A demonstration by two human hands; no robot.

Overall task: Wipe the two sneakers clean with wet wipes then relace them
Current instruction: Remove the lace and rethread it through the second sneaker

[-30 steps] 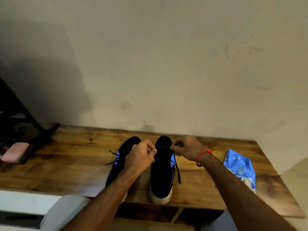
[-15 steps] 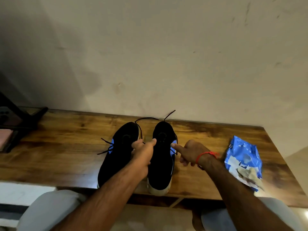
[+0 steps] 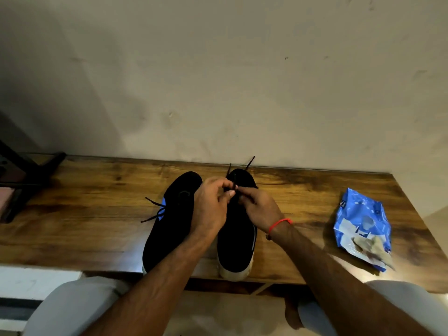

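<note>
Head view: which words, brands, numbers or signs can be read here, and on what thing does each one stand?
Wet wipes pack: a small dark label with white letters at its upper left corner, too small and blurred to read.
Two black sneakers: no text or logo shows.
Table and wall: no text.

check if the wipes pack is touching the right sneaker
Apart. The head view shows bare wooden table between the right sneaker and the blue wipes pack, which lies well off to that sneaker's right.
</note>
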